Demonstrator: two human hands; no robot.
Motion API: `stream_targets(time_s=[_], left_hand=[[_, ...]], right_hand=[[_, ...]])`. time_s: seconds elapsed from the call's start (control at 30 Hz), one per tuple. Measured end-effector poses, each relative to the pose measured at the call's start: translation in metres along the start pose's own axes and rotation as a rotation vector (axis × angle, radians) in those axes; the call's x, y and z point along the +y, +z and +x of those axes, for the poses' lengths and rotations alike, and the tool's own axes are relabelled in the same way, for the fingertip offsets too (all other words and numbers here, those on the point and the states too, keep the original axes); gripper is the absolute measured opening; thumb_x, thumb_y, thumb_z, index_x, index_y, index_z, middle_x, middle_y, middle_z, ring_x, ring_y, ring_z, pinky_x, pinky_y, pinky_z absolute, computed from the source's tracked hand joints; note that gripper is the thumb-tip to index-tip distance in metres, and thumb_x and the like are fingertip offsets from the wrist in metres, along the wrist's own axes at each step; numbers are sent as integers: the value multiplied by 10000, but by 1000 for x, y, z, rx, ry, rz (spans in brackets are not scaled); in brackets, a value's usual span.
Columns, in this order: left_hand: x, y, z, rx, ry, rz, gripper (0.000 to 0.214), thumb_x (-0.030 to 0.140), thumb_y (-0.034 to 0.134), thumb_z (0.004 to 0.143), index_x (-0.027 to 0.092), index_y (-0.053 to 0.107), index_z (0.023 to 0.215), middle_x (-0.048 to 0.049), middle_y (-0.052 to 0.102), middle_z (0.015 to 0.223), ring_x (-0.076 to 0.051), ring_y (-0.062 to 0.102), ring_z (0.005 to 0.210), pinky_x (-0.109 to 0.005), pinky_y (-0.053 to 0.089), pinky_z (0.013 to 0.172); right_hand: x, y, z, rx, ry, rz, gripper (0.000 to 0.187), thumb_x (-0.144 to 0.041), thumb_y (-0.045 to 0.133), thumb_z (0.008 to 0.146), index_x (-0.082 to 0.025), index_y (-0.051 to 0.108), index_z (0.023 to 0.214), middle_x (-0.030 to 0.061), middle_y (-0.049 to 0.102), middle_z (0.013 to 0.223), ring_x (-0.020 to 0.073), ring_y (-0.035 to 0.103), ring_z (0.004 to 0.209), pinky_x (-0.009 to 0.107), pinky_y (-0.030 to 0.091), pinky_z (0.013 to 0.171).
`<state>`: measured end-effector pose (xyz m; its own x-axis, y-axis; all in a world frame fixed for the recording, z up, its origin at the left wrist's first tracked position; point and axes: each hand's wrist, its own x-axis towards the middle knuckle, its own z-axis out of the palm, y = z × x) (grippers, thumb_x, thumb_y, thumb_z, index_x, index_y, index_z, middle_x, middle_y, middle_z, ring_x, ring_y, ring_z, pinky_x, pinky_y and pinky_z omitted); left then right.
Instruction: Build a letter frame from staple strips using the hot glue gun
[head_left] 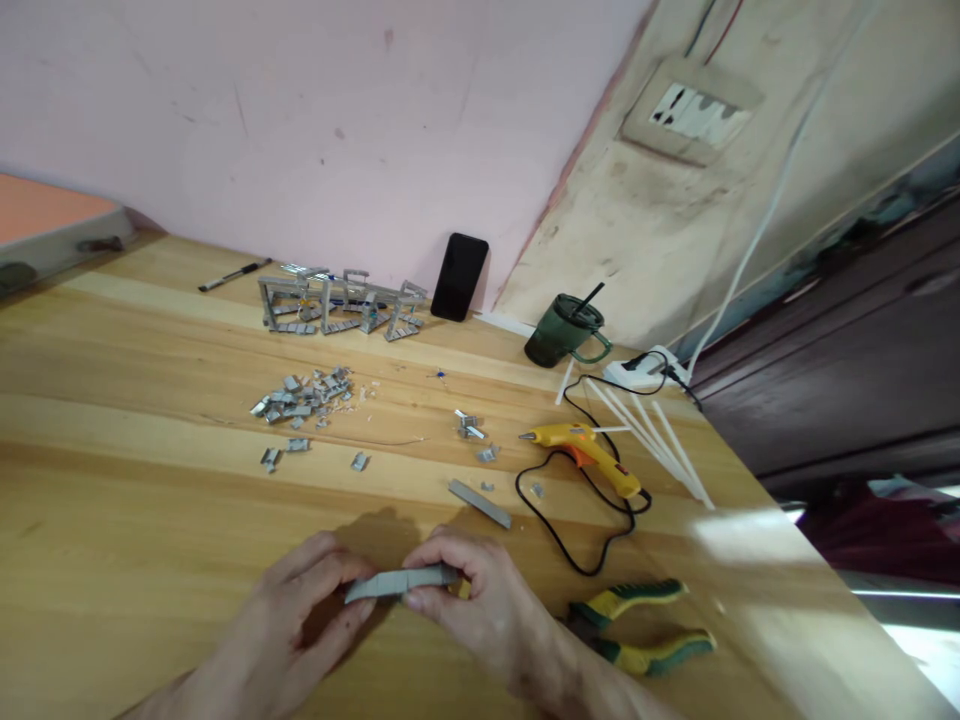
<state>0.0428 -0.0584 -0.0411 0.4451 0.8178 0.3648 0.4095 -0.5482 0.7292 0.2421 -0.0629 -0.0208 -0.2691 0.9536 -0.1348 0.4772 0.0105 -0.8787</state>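
Note:
A grey strip of staples [399, 581], slightly bent along its length, is held level just above the table by both hands. My left hand [296, 612] pinches its left end between thumb and fingers. Around the right part of the strip, my right hand [484, 605] is closed, and something small and yellow shows by its fingers. Beyond the right hand lies another straight staple strip [480, 503]. A pile of short staple pieces [304, 397] sits farther off to the left, with smaller bits [469, 426] nearer the middle.
A yellow glue gun [585, 448] with a looping black cord lies right of the hands. Pliers [637, 625] rest beside my right forearm. White glue sticks [652, 440], a green mug [564, 330], a phone [460, 277] and small staple-built frames [341, 305] stand farther back.

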Motion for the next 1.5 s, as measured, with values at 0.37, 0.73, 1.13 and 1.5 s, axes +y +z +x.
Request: stream_targets(time_s=[0.37, 0.73, 1.13, 1.5], left_hand=[[1, -3, 0, -14, -157, -73, 90, 283, 548, 826, 273, 636, 812, 27, 627, 662, -129, 599, 589, -196, 468, 537], [2, -5, 5, -36, -510, -505, 180, 392, 613, 765, 221, 663, 793, -18, 686, 743, -182, 635, 697, -277, 518, 625], [8, 6, -1, -60, -519, -568, 74, 265, 594, 744, 195, 569, 741, 2, 638, 712, -156, 604, 693, -282, 503, 652], [-3, -13, 6, 23, -469, -209, 120, 166, 475, 767, 198, 565, 839, 3, 659, 763, -154, 606, 691, -282, 489, 655]], right_hand=[[-2, -2, -3, 56, 54, 70, 320, -144, 683, 641, -202, 674, 956, 2, 638, 755, 144, 566, 691, 258, 459, 650], [-5, 11, 0, 42, 98, 380, 326, -272, 702, 613, -212, 605, 919, -19, 599, 710, 127, 519, 631, 237, 428, 583], [-6, 27, 5, 179, -271, 153, 85, -253, 666, 701, -200, 645, 765, 4, 588, 711, 135, 565, 649, 238, 466, 587], [5, 28, 8, 230, -367, -26, 136, -120, 653, 711, -226, 651, 796, -5, 599, 762, 123, 595, 668, 214, 491, 584]])
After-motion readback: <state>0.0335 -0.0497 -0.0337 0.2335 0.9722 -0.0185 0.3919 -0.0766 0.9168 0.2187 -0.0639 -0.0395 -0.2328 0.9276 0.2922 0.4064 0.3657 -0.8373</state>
